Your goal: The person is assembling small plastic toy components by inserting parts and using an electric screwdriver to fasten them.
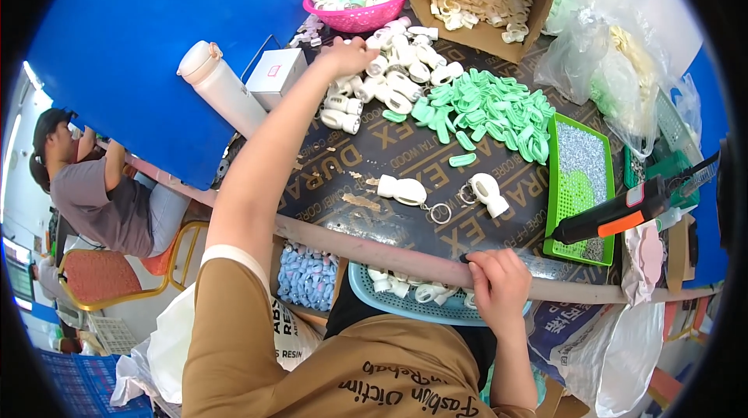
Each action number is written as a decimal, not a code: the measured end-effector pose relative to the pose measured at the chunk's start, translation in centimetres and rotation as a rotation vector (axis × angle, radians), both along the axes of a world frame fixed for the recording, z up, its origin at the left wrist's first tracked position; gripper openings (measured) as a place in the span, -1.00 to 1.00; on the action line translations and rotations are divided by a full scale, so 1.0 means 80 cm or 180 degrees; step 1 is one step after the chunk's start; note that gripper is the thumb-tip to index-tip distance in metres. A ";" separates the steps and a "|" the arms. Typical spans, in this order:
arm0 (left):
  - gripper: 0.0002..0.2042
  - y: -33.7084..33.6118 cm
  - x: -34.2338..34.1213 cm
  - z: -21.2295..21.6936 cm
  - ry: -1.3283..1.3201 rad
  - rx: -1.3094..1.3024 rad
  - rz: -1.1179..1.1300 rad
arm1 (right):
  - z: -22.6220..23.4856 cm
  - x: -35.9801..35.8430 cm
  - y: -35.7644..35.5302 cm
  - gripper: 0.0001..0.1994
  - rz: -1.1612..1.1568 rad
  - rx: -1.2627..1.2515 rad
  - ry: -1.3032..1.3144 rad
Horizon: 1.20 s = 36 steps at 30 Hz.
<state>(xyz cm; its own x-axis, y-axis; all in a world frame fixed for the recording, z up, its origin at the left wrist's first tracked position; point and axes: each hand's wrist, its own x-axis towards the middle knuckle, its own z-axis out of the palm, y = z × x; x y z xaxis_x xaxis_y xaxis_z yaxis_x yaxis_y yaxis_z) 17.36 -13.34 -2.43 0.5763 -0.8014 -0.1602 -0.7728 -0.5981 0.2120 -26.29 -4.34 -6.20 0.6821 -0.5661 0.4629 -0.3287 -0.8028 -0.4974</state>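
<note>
1. Two assembled white keyrings [444, 194] lie finished mid-tabletop [374, 153]; many loose white shells [389, 75] and green clips [483, 110] remain.
2. Your left hand [348, 54] reaches the far shell pile, fingers curled together; what they grip is unclear.
3. Your right hand [497, 279] rests closed at the near edge.

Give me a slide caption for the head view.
Left hand reaches into white plastic pieces; right hand rests at the table edge.

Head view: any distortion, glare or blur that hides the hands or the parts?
Head view: strong fisheye, black corners, table edge bowed; light even, bright patch at far left; left hand on the white parts and right hand both sharp; clear bags slightly glary.
</note>
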 end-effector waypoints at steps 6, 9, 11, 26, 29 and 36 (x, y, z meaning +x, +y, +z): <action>-0.47 0.058 -0.076 0.002 -0.0377 -0.0018 0.0080 | 0.006 -0.004 -0.010 -0.93 0.0173 0.0425 -0.0256; -0.45 0.087 -0.084 0.004 -0.0167 -0.0025 -0.0159 | 0.029 0.005 -0.028 -0.84 0.0163 0.0310 -0.0195; -0.44 0.098 -0.085 0.011 -0.0319 0.0071 -0.0225 | 0.040 0.019 -0.041 -0.67 -0.0056 -0.0079 0.0419; -0.42 -0.097 -0.011 -0.015 -0.0584 -0.1364 -0.1123 | 0.012 0.079 -0.028 -0.51 0.0465 -0.0515 0.1036; -0.38 -0.130 -0.016 -0.007 -0.0562 -0.0801 -0.0627 | 0.013 0.078 -0.028 -0.52 0.0510 -0.0451 0.0986; -0.45 -0.169 -0.007 -0.016 -0.0712 -0.0303 -0.0837 | 0.012 0.080 -0.032 -0.54 0.0468 -0.0452 0.0950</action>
